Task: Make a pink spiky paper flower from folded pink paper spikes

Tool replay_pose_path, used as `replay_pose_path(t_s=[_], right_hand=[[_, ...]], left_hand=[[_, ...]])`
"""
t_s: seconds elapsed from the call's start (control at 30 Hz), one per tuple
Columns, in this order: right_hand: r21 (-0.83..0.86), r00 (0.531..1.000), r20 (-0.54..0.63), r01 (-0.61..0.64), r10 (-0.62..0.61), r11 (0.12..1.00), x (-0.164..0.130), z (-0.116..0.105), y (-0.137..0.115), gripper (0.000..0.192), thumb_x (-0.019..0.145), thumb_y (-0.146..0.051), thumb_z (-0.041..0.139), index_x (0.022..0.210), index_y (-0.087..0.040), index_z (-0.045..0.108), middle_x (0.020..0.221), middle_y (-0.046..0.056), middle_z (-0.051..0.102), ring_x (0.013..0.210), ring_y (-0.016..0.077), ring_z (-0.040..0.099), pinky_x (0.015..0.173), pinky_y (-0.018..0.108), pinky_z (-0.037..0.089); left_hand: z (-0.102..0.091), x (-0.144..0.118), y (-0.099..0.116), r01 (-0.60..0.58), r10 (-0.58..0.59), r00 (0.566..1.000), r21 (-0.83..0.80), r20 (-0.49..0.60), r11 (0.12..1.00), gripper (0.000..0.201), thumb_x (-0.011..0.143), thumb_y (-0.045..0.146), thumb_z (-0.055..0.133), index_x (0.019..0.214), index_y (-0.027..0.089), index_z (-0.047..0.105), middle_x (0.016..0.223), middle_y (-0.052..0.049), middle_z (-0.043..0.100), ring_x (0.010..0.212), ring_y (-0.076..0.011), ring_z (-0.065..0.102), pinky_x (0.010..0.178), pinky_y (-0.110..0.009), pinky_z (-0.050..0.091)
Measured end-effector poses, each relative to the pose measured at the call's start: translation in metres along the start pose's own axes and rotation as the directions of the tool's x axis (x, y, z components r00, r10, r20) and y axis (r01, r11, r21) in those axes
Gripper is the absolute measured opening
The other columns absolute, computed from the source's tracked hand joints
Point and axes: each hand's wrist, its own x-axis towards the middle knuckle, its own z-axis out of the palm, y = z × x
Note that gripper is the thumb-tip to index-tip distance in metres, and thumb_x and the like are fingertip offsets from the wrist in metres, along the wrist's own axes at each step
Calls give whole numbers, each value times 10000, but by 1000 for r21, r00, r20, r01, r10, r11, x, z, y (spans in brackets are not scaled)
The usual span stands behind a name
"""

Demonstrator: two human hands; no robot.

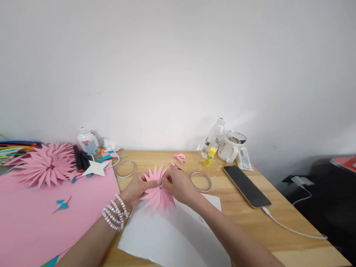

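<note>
On my wooden table (280, 234), over white paper (173, 239), my left hand (137, 187) and right hand (177, 184) both pinch a pink paper flower (157, 193). A finished bigger flower (46, 165) lies left; loose petals (179, 157) wait.

Nothing here can be read for certain. The white mug (229, 149) carries a brownish printed word, too small to make out. The clear plastic bottle (213, 138) and the white glue bottle (87, 142) bear printed labels, and the flat packet (244, 159) beside the mug shows print, all blurred beyond reading.
</note>
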Motion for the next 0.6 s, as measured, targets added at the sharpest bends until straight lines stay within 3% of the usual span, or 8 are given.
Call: replay_pose_path(t_s=[0.33, 0.6], right_hand=[[134, 1000, 8, 23, -24, 991, 5, 4, 7, 161, 678, -126, 427, 546, -151, 516, 568, -17, 521, 524, 78, 424, 467, 184, 251], [304, 998, 42, 33, -48, 952, 6, -7, 17, 234, 696, -138, 361, 466, -174, 339, 448, -62, 330, 420, 63, 294, 412, 187, 210]], left_hand=[[-1, -1, 1, 10, -9, 1000, -31, 21, 999, 227, 475, 204, 794, 638, 113, 665, 545, -23, 628, 519, -138, 565, 532, -255, 437], [-3, 0, 0, -27, 28, 995, -17, 92, 999, 232, 550, 273, 766, 686, 106, 680, 586, -43, 650, 530, -137, 576, 535, -251, 444]])
